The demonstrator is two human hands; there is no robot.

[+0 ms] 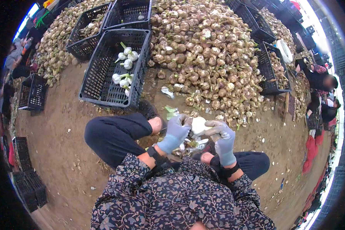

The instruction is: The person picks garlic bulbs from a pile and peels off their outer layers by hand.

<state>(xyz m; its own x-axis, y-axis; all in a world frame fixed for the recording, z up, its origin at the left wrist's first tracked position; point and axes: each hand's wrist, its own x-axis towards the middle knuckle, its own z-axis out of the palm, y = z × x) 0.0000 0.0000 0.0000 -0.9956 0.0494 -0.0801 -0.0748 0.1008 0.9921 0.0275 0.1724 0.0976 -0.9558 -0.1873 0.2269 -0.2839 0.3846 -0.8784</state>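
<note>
Seated on or low over the bare floor, knees apart. Both hands in grey gloves, raised in front of the body. Right hand: grip closed on a white bulb, thumb and fingers at its right side. Left hand: fingers bent together at the bulb's left side; cannot tell whether they pinch the bulb or something small. Bulb sits between the hands, above pale peelings on the floor. Green leaf scrap just beyond the left hand.

Black crate on the floor, ahead and to the left. Cleaned bulbs in two loose groups: one toward its far edge, one nearer its near right corner, stems on. Large heap of unpeeled garlic to the crate's right, its near edge just beyond the hands. Another crate at the heap's right edge, filled.
</note>
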